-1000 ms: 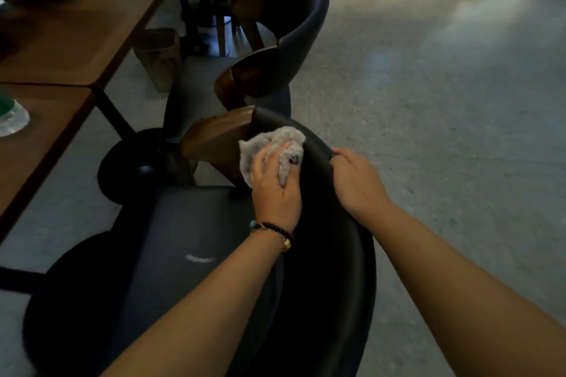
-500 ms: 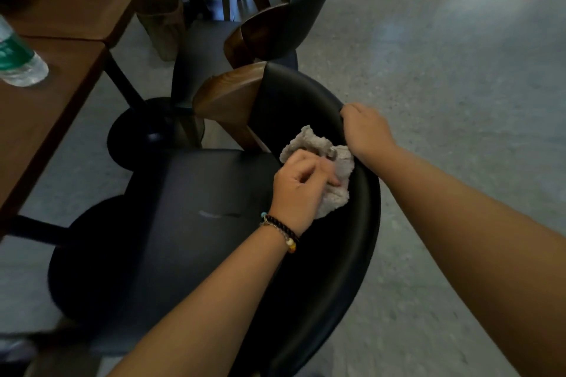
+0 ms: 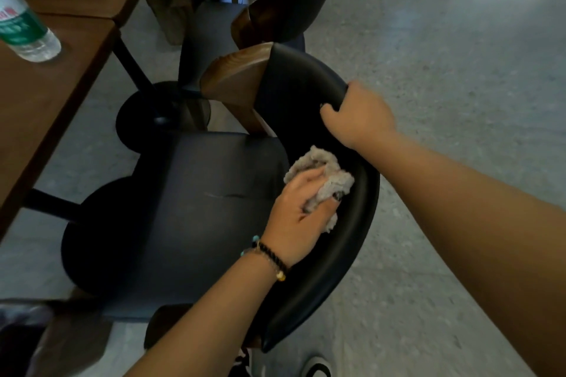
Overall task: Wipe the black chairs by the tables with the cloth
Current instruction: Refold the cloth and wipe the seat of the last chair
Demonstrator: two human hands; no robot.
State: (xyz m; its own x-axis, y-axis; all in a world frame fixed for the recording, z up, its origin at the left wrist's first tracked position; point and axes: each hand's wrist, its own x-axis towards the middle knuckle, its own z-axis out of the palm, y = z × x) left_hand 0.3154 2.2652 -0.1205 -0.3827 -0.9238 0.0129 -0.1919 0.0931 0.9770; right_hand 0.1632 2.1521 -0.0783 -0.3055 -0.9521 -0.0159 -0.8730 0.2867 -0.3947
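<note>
Left hand (image 3: 301, 211) clutches nubby grey cloth (image 3: 324, 180), bunched against smooth curved backrest of black chair (image 3: 352, 254), just above the seat. Right hand (image 3: 358, 116) curls over the backrest's rounded top rim.

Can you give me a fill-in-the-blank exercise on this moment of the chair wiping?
1. The left hand presses a grey ____ against the chair backrest.
2. The right hand grips the backrest's top ____.
3. On the left hand's wrist sits a beaded ____.
4. A plastic ____ stands on the wooden table.

Missing words: cloth; edge; bracelet; bottle
</note>
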